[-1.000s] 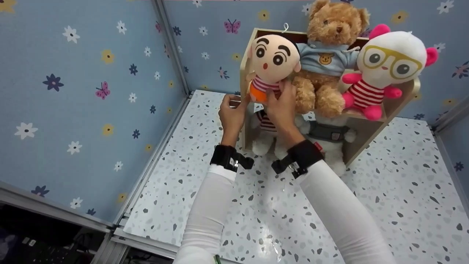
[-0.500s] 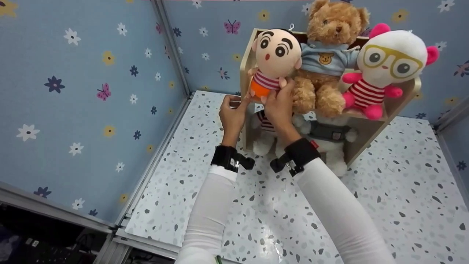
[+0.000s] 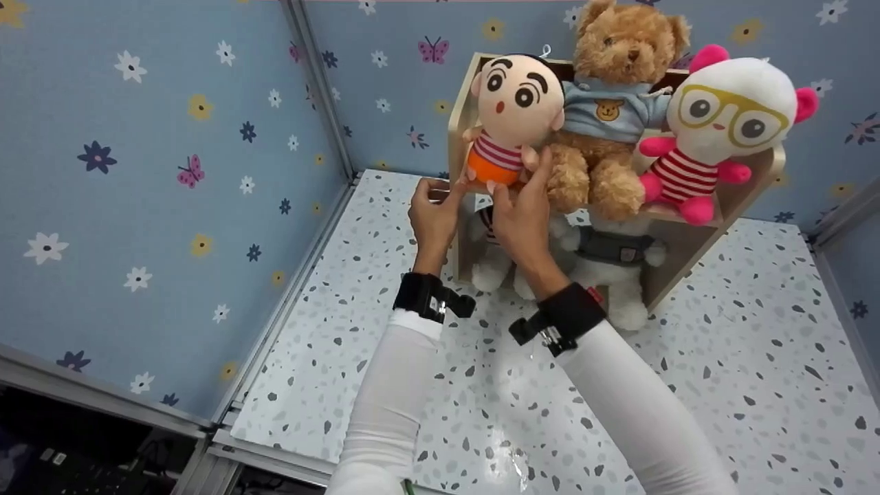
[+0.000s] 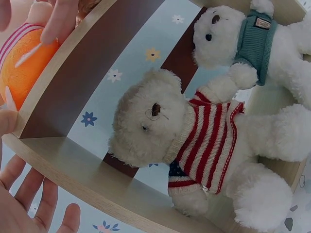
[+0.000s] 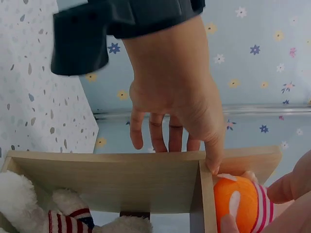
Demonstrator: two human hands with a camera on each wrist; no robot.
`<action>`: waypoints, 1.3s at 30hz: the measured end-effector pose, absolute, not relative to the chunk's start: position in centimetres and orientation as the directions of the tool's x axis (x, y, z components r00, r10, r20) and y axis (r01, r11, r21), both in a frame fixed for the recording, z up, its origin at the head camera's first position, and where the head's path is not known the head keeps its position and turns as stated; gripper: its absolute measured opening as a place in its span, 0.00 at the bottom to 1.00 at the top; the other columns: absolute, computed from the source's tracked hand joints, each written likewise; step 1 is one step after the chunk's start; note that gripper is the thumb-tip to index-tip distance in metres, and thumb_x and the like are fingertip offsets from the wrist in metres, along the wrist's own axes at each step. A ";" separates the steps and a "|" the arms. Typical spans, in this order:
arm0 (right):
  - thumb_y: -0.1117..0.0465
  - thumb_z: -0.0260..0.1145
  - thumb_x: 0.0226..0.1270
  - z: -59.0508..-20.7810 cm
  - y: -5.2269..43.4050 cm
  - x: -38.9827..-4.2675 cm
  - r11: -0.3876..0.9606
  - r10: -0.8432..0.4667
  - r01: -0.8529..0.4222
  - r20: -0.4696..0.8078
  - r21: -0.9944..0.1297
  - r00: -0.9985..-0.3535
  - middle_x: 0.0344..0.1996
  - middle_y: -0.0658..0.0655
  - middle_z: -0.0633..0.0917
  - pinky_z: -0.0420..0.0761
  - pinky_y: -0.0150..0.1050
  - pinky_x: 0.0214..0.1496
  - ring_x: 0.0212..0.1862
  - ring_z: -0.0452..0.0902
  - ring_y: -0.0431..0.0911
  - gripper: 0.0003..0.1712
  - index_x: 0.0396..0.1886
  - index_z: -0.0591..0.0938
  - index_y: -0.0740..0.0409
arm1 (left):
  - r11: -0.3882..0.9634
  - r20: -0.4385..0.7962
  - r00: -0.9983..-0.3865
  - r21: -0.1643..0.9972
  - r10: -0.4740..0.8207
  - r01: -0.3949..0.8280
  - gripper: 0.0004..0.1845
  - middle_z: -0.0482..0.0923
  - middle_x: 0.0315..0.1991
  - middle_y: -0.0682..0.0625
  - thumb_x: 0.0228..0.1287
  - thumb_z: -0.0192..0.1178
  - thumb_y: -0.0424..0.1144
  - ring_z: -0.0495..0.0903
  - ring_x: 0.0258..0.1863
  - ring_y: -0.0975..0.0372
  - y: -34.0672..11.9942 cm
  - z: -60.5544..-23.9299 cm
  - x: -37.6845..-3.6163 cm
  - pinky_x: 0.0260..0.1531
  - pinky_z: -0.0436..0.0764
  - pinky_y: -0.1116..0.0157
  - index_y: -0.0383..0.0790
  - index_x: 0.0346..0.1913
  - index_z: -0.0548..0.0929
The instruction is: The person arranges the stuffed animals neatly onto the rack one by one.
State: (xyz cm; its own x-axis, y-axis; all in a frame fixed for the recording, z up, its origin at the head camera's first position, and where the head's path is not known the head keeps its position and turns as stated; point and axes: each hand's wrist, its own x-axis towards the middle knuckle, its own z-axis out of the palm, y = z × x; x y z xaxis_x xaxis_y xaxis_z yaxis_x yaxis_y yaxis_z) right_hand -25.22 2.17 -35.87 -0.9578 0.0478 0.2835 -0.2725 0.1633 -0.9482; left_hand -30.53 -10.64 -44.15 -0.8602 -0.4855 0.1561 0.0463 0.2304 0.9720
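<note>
A boy doll [image 3: 520,103] with striped shirt and orange shorts sits at the left of the upper shelf, upright against the back. My right hand [image 3: 524,223] is at its right side, thumb up at its foot and index finger stretched beside its arm. In the left wrist view, fingers of that hand lie along the orange shorts [image 4: 29,58]. My left hand [image 3: 435,216] is at the left side panel [image 5: 116,170]. Its thumb touches the shelf board's front edge, and its other fingers extend outside the panel, as the right wrist view shows.
On the same shelf sit a brown bear [image 3: 629,55] in a blue hoodie and a pink-and-white panda [image 3: 732,110] with yellow glasses. Below, a white bear in a striped sweater [image 4: 209,145] and another in green [image 4: 255,46] lean inside. The unit stands on a speckled tabletop [image 3: 330,330].
The doll's head has tipped back and risen slightly. My right hand has slid down from its shirt to its feet, baring the shirt and shorts. My left hand has stayed in place.
</note>
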 end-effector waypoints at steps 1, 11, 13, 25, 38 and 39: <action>0.67 0.55 0.71 -35.6 2.1 -24.5 0.158 0.041 -0.279 0.288 -0.947 -0.957 0.69 0.63 0.67 0.75 0.42 0.59 0.64 0.71 0.53 0.44 0.77 0.39 0.55 | 0.228 0.153 -0.859 0.973 -0.488 0.044 0.21 0.80 0.36 0.48 0.55 0.66 0.59 0.79 0.37 0.60 -10.6 -44.1 -30.5 0.30 0.77 0.64 0.46 0.38 0.78; 0.68 0.56 0.68 -37.1 2.3 -24.3 0.200 -0.049 -0.349 0.346 -0.915 -0.937 0.71 0.63 0.51 0.76 0.35 0.37 0.59 0.72 0.55 0.44 0.77 0.45 0.48 | 0.200 0.101 -0.868 0.980 -0.487 0.001 0.22 0.79 0.40 0.49 0.55 0.65 0.60 0.78 0.40 0.61 -10.6 -44.2 -30.5 0.32 0.78 0.64 0.46 0.42 0.78; 0.64 0.57 0.69 -37.7 2.6 -25.0 0.220 -0.050 -0.319 0.316 -0.922 -0.948 0.70 0.61 0.51 0.77 0.37 0.48 0.62 0.71 0.52 0.44 0.77 0.45 0.43 | 0.208 0.111 -0.866 0.978 -0.488 0.009 0.22 0.79 0.40 0.48 0.56 0.65 0.59 0.78 0.40 0.60 -10.6 -44.2 -30.5 0.32 0.78 0.64 0.46 0.42 0.78; 0.53 0.61 0.68 -37.7 2.9 -26.2 0.308 -0.048 -0.221 0.217 -0.925 -0.975 0.72 0.60 0.51 0.64 0.48 0.70 0.69 0.60 0.51 0.49 0.77 0.40 0.38 | 0.215 0.122 -0.861 0.976 -0.494 0.015 0.20 0.79 0.37 0.50 0.54 0.65 0.59 0.78 0.38 0.60 -10.6 -44.2 -30.6 0.30 0.78 0.64 0.47 0.39 0.78; 0.52 0.62 0.66 -37.0 2.4 -27.8 0.366 -0.032 -0.165 0.165 -0.916 -0.986 0.74 0.57 0.47 0.59 0.46 0.74 0.70 0.57 0.48 0.51 0.77 0.39 0.33 | 0.212 0.070 -0.874 0.976 -0.481 -0.039 0.25 0.79 0.40 0.50 0.54 0.63 0.64 0.77 0.40 0.61 -10.5 -43.9 -30.4 0.32 0.77 0.64 0.48 0.42 0.77; 0.51 0.63 0.66 -37.1 2.4 -27.8 0.369 -0.031 -0.161 0.161 -0.915 -0.986 0.74 0.57 0.47 0.59 0.45 0.74 0.70 0.58 0.48 0.51 0.77 0.38 0.33 | 0.211 0.071 -0.874 0.977 -0.480 -0.037 0.24 0.79 0.40 0.50 0.54 0.63 0.63 0.78 0.40 0.61 -10.5 -43.9 -30.4 0.32 0.77 0.64 0.48 0.42 0.77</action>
State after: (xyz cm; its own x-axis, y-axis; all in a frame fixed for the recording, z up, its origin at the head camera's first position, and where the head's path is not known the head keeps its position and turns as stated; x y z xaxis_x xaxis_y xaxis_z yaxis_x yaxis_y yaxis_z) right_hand -27.75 2.38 -37.08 -0.9864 -0.0311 0.1612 -0.1612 0.3688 -0.9154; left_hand -30.37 -10.53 -43.90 -0.8745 -0.4799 0.0706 -0.0370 0.2111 0.9768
